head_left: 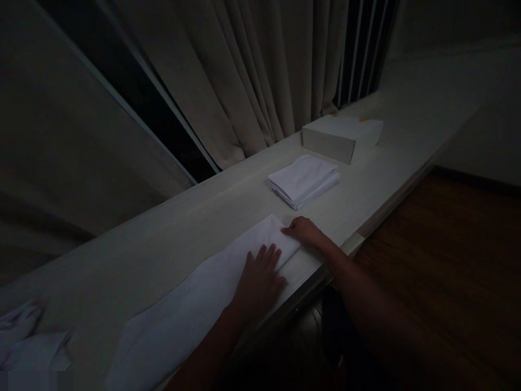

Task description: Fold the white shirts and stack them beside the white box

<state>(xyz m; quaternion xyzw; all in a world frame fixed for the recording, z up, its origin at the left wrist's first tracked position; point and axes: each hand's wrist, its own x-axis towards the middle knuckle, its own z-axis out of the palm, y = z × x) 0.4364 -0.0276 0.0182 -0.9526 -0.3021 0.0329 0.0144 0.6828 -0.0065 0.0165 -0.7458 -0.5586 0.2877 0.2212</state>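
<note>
Two hands (280, 258) on one long cloth (195, 304)

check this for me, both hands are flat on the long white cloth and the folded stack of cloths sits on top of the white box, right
Not quite. The head view shows the folded stack of cloths lying on the counter, beside the white box and nearer the person, not on top of it. The rest holds: the left hand and right hand both rest on the long white cloth.
</note>
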